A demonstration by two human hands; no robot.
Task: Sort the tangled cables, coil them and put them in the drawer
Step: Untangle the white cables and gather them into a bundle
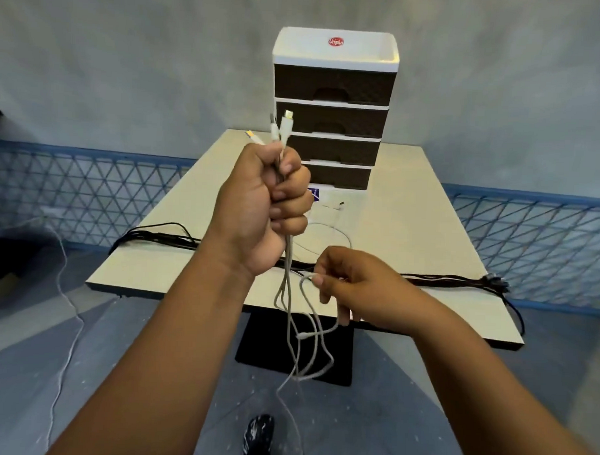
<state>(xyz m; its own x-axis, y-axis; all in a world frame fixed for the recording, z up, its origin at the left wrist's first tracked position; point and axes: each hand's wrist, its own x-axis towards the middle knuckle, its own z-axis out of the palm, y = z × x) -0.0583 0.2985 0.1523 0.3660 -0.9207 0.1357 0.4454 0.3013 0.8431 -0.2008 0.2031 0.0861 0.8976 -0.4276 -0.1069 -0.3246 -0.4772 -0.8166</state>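
- The left hand (265, 205) is raised in front of the drawer unit (331, 106), and its fingers are curled tightly around a bunch of white cables (287, 295). Several plug ends (278, 126) stick up above the fist, so the ends on this side seem already gathered together.
- The right hand (351, 287) is lower, near the front edge of the table (410, 231). Its thumb and first finger pinch one white strand just under the bunch; the other fingers are loosely bent.
- Below both hands the white cables hang down in crossed loops toward the floor, and they look still tangled there. I judge that the sorting is in progress and is not finished.
- No coil is visible. The coiling step is not yet begun, as far as I can see.
- A bundle of black cables (162, 238) lies across the table from the left edge to the right edge and is not coiled. One more thin white cable (329, 235) lies loose on the table behind the hands.
- All four dark drawers of the unit are closed, and nothing appears to be stored yet. What is inside them I cannot tell.
- What is left: to free the white strands, to coil each cable, to do the same with the black ones, then to open a drawer and put them in.
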